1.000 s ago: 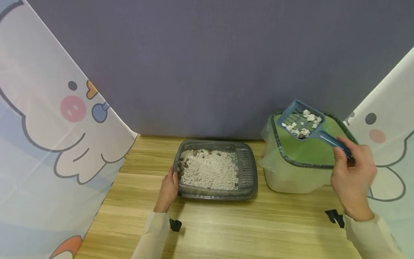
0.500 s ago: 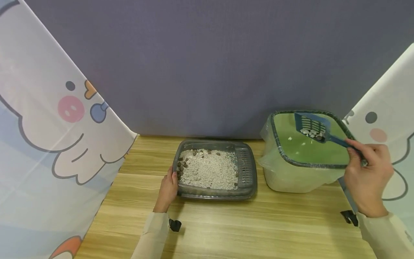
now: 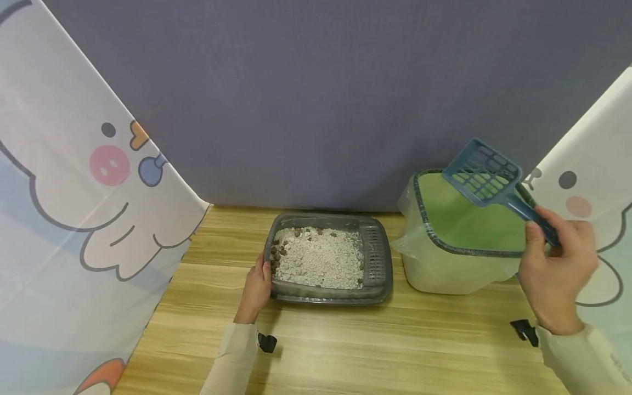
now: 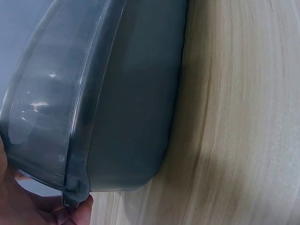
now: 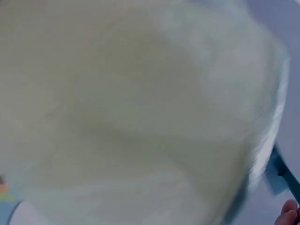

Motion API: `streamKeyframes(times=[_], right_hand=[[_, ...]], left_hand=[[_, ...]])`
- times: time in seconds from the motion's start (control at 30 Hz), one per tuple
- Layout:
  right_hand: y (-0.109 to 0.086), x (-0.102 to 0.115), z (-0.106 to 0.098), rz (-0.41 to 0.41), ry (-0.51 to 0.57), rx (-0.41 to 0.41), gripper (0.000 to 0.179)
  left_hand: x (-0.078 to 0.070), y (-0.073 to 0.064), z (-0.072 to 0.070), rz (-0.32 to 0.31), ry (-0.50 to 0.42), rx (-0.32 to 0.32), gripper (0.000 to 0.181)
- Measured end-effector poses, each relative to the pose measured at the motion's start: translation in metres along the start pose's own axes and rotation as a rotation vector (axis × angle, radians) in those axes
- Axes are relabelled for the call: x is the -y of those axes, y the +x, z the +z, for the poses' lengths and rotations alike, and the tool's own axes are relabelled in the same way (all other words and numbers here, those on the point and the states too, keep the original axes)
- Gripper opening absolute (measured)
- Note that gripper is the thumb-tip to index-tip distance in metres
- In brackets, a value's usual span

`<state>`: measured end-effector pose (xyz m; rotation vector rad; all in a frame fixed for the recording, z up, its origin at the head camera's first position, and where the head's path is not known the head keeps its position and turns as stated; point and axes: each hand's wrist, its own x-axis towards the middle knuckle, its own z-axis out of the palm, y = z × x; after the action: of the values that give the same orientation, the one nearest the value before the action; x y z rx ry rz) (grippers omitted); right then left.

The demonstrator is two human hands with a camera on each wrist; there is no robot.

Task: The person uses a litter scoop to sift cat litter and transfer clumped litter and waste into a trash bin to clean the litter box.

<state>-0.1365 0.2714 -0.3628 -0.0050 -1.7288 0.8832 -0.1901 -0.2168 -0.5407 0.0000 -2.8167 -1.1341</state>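
In the head view my right hand (image 3: 560,271) grips the handle of a blue slotted litter scoop (image 3: 486,173). The scoop is above the bin (image 3: 444,269), and its slots show no clumps on it. My left hand (image 3: 257,288) pinches the left rim of a grey litter box (image 3: 326,296); in the left wrist view its fingers (image 4: 82,213) curl under the rim. Pale litter (image 3: 321,260) fills much of the box, with brown lumps (image 3: 277,251) mostly along its left side. The blurred bin wall (image 5: 131,108) covers most of the right wrist view.
The bin has a dark rim, a green inside and a clear bag (image 3: 407,241) folded over its edge. Box and bin stand apart on a wood-grain tabletop (image 3: 345,345). A grey-blue panel (image 3: 306,104) rises behind, and printed cloths (image 3: 99,219) flank both sides.
The scoop moved right over the bin and tipped, white clumps falling off it into the bin. Now it is raised and levelled again, without clumps. The left hand and box have stayed in place.
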Motion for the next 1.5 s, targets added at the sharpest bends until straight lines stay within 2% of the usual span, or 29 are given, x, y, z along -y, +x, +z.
streamKeyframes(times=[0.13, 0.27, 0.37, 0.47, 0.6, 0.7, 0.87, 1.07, 1.23, 1.4, 1.5], right_hand=[[-0.009, 0.018, 0.008, 0.017, 0.12, 0.03, 0.021], [-0.022, 0.04, 0.017, 0.017, 0.166, 0.144, 0.022], [-0.036, 0.052, 0.026, -0.005, 0.204, 0.301, 0.025], [-0.054, 0.059, 0.039, -0.035, 0.209, 0.499, 0.032], [-0.086, 0.059, 0.065, -0.067, 0.16, 0.715, 0.036], [-0.115, 0.053, 0.087, -0.034, 0.151, 0.853, 0.033], [-0.15, 0.043, 0.118, 0.095, 0.097, 1.066, 0.029], [-0.164, 0.038, 0.145, 0.164, 0.04, 1.187, 0.028], [-0.169, 0.034, 0.16, 0.196, 0.028, 1.277, 0.025], [-0.174, 0.03, 0.17, 0.241, 0.002, 1.409, 0.025], [-0.173, 0.029, 0.174, 0.251, 0.002, 1.425, 0.026]], left_hand=[[0.001, 0.0, -0.001, 0.01, -0.002, -0.013, 0.051], [0.0, 0.0, -0.001, 0.011, -0.003, -0.019, 0.048], [-0.001, 0.0, -0.001, 0.002, -0.009, -0.006, 0.049], [-0.003, -0.001, -0.002, 0.003, -0.026, 0.001, 0.05], [-0.005, 0.0, -0.002, 0.015, -0.023, -0.005, 0.052], [-0.005, 0.0, -0.002, 0.021, -0.005, -0.014, 0.051], [-0.006, 0.001, -0.002, 0.025, 0.002, -0.017, 0.048], [-0.007, 0.001, -0.002, 0.003, -0.014, -0.002, 0.049], [-0.006, 0.001, -0.002, 0.004, -0.019, 0.005, 0.05], [-0.007, 0.001, -0.003, 0.008, -0.007, 0.002, 0.051], [-0.007, 0.001, -0.002, 0.011, -0.003, -0.001, 0.051]])
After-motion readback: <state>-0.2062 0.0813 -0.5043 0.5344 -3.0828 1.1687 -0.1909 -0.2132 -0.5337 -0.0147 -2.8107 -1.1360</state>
